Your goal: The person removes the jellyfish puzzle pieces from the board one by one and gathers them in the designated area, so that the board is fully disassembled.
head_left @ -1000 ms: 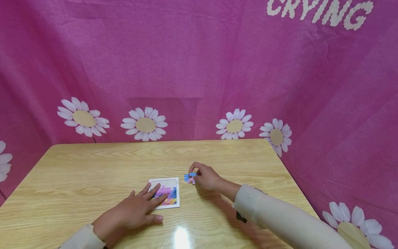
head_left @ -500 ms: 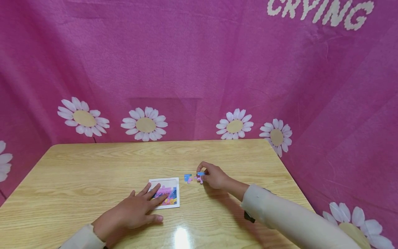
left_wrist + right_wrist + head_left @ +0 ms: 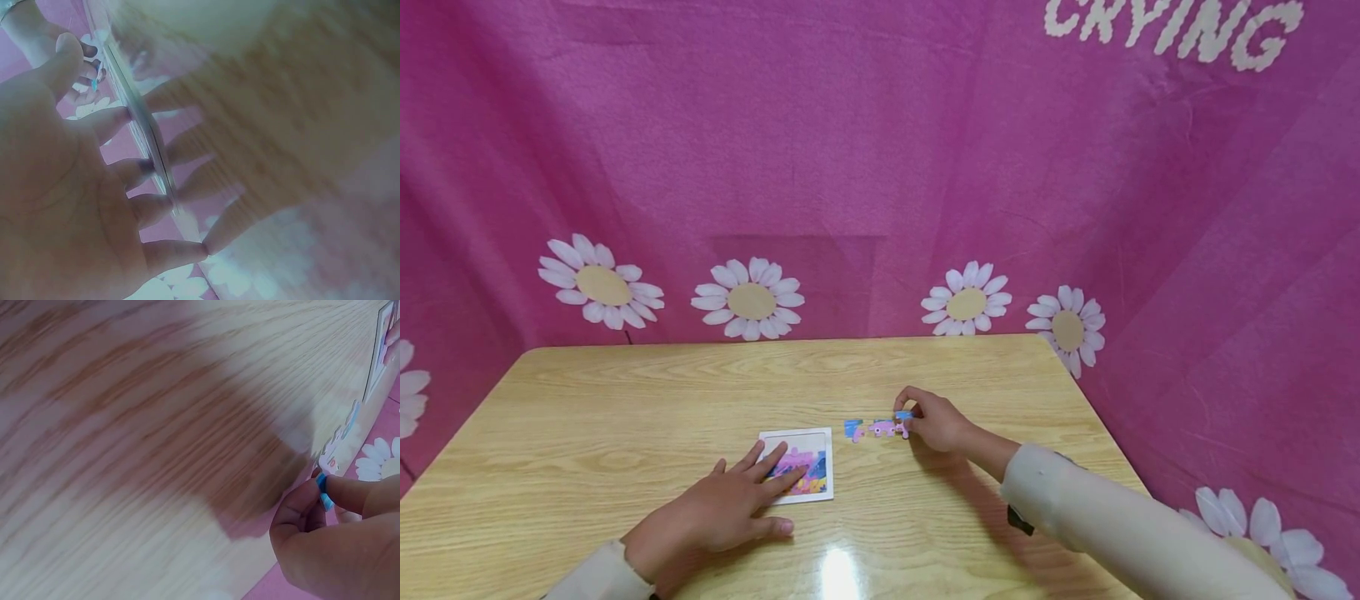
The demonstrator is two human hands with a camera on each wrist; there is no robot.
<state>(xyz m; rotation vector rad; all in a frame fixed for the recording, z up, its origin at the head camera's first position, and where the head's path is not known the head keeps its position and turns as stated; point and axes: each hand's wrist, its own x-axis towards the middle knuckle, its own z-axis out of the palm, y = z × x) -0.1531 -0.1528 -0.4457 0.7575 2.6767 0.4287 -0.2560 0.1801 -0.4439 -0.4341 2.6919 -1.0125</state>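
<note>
Right hand (image 3: pixel 937 423) pinching a blue-and-pink jigsaw piece (image 3: pixel 903 415), just right of two more pieces (image 3: pixel 882 428); left hand (image 3: pixel 722 504), fingers spread, rests on the white-framed puzzle tray (image 3: pixel 829 467); plain wood runs beyond to the worktop's (image 3: pixel 962 367) far edge.

Plain cream right sleeve (image 3: pixel 1120 521); matching left sleeve (image 3: pixel 602 575); small black piece (image 3: pixel 1019 522) under right cuff (image 3: pixel 1024 475), partly hidden.

Head view looks down, close wrist views sharing its table (image 3: pixel 625 408).

Puzzle pieces (image 3: pixel 882 428) lie right of the frame (image 3: pixel 830 467).
</note>
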